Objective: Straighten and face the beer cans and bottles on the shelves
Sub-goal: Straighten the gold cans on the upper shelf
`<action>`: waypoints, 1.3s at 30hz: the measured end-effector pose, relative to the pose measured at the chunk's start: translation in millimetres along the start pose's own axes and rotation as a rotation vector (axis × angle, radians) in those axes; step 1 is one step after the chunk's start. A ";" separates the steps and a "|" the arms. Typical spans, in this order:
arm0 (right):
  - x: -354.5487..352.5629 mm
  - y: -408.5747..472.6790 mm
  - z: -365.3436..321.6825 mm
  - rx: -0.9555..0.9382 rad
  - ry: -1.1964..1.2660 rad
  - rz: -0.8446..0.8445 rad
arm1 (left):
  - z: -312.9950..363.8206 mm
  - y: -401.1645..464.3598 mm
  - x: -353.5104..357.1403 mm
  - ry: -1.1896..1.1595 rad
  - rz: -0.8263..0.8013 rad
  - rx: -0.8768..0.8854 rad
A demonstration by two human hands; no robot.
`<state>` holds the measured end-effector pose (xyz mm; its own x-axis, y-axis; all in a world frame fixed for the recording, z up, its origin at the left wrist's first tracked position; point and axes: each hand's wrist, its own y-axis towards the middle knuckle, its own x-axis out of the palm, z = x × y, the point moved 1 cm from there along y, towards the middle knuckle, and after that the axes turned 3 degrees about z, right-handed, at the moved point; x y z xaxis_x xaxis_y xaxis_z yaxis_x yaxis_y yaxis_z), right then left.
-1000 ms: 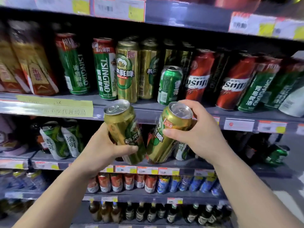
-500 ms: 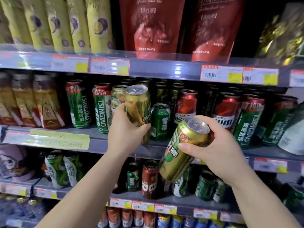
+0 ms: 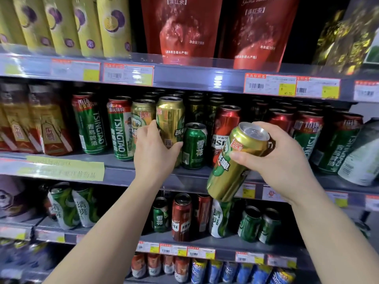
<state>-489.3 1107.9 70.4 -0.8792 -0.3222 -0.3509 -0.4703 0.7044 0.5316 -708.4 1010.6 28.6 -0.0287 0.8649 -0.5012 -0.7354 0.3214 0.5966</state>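
Gold can (image 3: pixel 170 121) stands upright at the front of the middle shelf (image 3: pixel 114 171), label partly turned away. Left hand (image 3: pixel 154 152) is wrapped round its lower half: thumb on the right side, fingers (image 3: pixel 150 128) on the left, grip clenched on it. Whether the can's base sits fully on the shelf is hard to tell, hand covers it. Just left is another gold can (image 3: pixel 141 115), then two tall green cans (image 3: pixel 121 128) w/ "TSINGTAO" running down the side. Just right is a short green can (image 3: pixel 194 145), then a red can (image 3: pixel 226 128), more red and green cans further right.

Second gold can (image 3: pixel 235 162) is in the right hand (image 3: pixel 281 160), in front of the shelf edge, tilted w/ top leaning right and bottom toward the lower shelf. Grip clenched round its upper part, thumb across the front.

Above: yellow packets (image 3: pixel 61 23) and red pouches (image 3: pixel 180 27). Below: mixed green, red and white cans (image 3: pixel 181 217), several leaning. Price tags (image 3: pixel 128 73) line the shelf rails.
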 end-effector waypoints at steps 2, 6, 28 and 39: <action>-2.9 9.7 -2.1 -0.010 -0.019 0.026 | -1.7 -1.9 1.9 -0.011 -0.001 0.003; -5.1 27.4 -1.8 -0.012 -0.034 0.078 | -3.5 -8.4 7.0 -0.037 0.034 0.006; -27.9 36.8 12.1 0.043 -0.146 0.176 | 33.4 -24.1 44.1 0.327 0.171 0.450; -18.0 43.5 17.1 0.056 -0.194 0.230 | 35.1 -21.9 40.5 0.240 0.147 0.446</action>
<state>-492.6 1155.1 86.7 -0.9288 -0.0267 -0.3697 -0.2506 0.7802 0.5731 -669.6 1052.1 17.3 -0.3024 0.8174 -0.4903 -0.3538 0.3813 0.8540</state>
